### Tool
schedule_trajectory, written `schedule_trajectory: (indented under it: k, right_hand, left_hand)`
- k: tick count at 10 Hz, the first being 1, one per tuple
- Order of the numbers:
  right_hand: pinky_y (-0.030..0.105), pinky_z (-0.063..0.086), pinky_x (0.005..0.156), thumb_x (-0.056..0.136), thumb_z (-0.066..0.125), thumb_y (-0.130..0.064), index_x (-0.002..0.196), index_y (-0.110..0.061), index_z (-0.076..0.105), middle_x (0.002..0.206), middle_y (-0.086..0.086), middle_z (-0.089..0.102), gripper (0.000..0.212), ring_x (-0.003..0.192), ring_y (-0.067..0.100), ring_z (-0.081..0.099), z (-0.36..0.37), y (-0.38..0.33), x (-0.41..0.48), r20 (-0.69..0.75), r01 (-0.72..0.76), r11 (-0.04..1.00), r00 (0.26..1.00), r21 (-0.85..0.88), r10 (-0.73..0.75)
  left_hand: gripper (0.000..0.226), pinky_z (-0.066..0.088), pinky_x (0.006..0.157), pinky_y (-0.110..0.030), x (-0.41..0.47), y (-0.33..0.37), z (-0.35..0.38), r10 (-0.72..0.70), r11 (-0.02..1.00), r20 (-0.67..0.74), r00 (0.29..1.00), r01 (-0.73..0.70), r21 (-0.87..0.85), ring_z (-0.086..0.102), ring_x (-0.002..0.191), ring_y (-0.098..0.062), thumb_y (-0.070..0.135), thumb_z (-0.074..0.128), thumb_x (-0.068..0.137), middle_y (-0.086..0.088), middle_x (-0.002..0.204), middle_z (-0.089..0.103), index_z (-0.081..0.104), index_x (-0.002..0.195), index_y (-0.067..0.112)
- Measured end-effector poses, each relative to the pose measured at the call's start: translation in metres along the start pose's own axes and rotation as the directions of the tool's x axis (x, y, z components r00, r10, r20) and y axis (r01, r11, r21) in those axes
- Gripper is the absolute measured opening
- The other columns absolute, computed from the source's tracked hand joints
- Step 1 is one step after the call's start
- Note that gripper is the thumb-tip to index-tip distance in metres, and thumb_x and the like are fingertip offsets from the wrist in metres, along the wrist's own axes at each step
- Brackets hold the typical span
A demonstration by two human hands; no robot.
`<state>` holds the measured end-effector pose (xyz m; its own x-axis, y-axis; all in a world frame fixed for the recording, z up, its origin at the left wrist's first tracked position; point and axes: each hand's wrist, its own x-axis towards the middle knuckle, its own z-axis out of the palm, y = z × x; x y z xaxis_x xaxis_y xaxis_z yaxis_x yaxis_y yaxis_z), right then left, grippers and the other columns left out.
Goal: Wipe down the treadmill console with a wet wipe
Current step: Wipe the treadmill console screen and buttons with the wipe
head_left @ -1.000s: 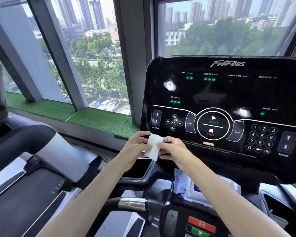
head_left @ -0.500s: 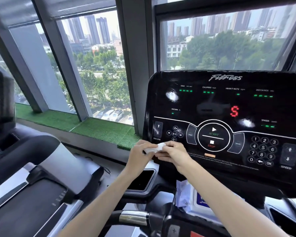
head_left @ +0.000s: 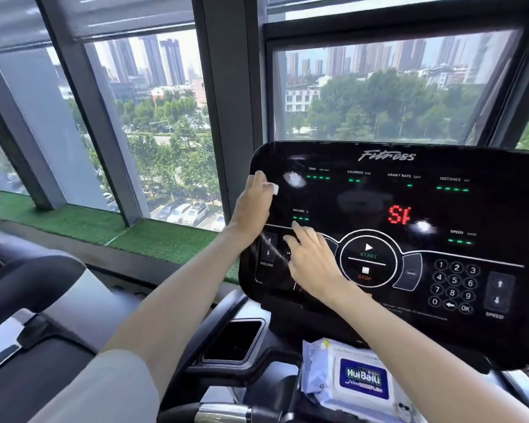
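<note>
Console (head_left: pixel 409 193): one wipe (head_left: pixel 275 189), two hands (head_left: pixel 252 206) (head_left: pixel 313 257)

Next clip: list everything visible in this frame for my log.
treadmill console: one, black, right of centre, readouts lit
wet wipe: one, white, console's upper left, at left hand
wipes pack: one, white with blue label, below console
tray recess: one, black, left of pack
handlebar: one, chrome and black, bottom edge
neighbouring machine: one, grey-black, far left
artificial grass: one strip, green, along window sill
windows: several panes, city view, behind
left hand: holds wipe against console
right hand: fingers touching console's lower-left buttons
</note>
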<state>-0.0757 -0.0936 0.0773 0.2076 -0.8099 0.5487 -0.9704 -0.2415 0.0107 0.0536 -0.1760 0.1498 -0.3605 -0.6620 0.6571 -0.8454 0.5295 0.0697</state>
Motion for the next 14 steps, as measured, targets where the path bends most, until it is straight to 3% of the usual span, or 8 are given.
schedule_trajectory:
  k: [2,4,6,8,11,12,13,14]
  right_hand:
    - [0.042,0.045,0.094,0.063,0.069,-0.004,0.101,-0.002,0.066,0.125,0.022,0.055,0.039,0.107,0.034,0.056,0.005,0.000,-0.008,-0.038,0.003,0.999,0.999,-0.034,-0.004]
    - [0.043,0.045,0.095,0.063,0.066,-0.001,0.102,-0.001,0.065,0.125,0.023,0.054,0.038,0.106,0.033,0.055,0.010,-0.003,-0.023,-0.005,-0.029,1.000,1.000,-0.001,0.029]
    - [0.042,0.042,0.098,0.065,0.062,-0.001,0.107,-0.001,0.064,0.128,0.023,0.051,0.042,0.110,0.033,0.053,0.020,-0.012,-0.040,0.055,-0.023,0.999,0.998,0.025,0.022]
    - [0.040,0.038,0.102,0.068,0.059,-0.003,0.111,-0.005,0.061,0.132,0.021,0.048,0.043,0.115,0.032,0.049,0.030,-0.023,-0.060,0.110,-0.020,0.999,0.994,0.036,0.016]
    - [0.040,0.032,0.106,0.077,0.054,-0.002,0.124,-0.003,0.053,0.140,0.020,0.040,0.047,0.124,0.032,0.039,0.035,-0.027,-0.084,0.164,-0.068,0.992,0.985,0.108,0.049]
    - [0.043,0.037,0.101,0.074,0.057,0.002,0.121,0.000,0.056,0.131,0.021,0.048,0.047,0.117,0.036,0.045,0.034,-0.020,-0.086,0.120,-0.110,0.975,0.989,0.191,0.089]
    - [0.040,0.040,0.096,0.076,0.054,0.002,0.119,-0.002,0.058,0.119,0.012,0.055,0.043,0.109,0.031,0.047,0.028,-0.013,-0.083,0.075,-0.215,0.924,0.977,0.317,0.202]
    - [0.028,0.043,0.086,0.079,0.053,0.000,0.114,-0.009,0.061,0.103,0.005,0.062,0.037,0.096,0.020,0.054,0.019,-0.012,-0.070,0.197,-0.397,0.719,0.916,0.571,0.349]
  left_hand:
    - [0.016,0.038,0.060,-0.018,-0.012,-0.007,0.016,-0.040,0.999,0.038,0.998,0.041,-0.029,0.042,0.087,-0.018,-0.007,0.039,0.090,-0.009,0.106,0.043,0.049,0.100,0.000]
    - [0.033,0.039,0.094,-0.040,-0.047,-0.009,0.021,0.000,0.999,0.085,0.996,0.004,-0.048,0.041,0.096,-0.017,0.023,0.031,0.100,0.000,0.105,0.048,0.047,0.120,0.003]
    - [0.032,0.050,0.053,-0.023,-0.106,-0.012,0.037,0.051,0.997,0.145,0.988,-0.043,-0.058,0.052,0.073,-0.013,-0.008,0.076,0.064,-0.010,0.090,0.053,0.059,0.091,-0.004]
    - [0.043,0.055,0.056,-0.031,-0.154,-0.019,0.060,0.144,0.952,0.300,0.943,-0.215,0.219,0.056,0.081,-0.027,-0.009,0.073,0.053,-0.016,0.092,0.056,0.061,0.094,-0.011]
    - [0.014,0.044,0.074,-0.033,-0.164,0.004,0.060,-0.194,0.934,0.297,0.935,0.268,-0.235,0.050,0.087,-0.028,-0.008,0.052,0.085,-0.019,0.102,0.052,0.064,0.093,-0.005]
    - [0.015,0.047,0.068,-0.018,-0.147,0.003,0.031,-0.537,0.363,0.401,0.742,0.632,-0.684,0.057,0.083,-0.017,-0.002,0.063,0.083,-0.007,0.098,0.062,0.072,0.088,0.009]
    - [0.017,0.052,0.070,-0.026,-0.139,-0.018,0.006,-0.503,-0.294,0.652,0.568,0.597,-0.747,0.059,0.095,-0.021,-0.001,0.065,0.082,-0.009,0.109,0.066,0.072,0.093,0.010]
    - [0.028,0.050,0.085,-0.034,-0.144,-0.021,-0.005,-0.389,-0.262,0.710,0.587,0.668,-0.696,0.056,0.095,-0.023,-0.007,0.061,0.081,-0.013,0.114,0.060,0.070,0.104,0.008]
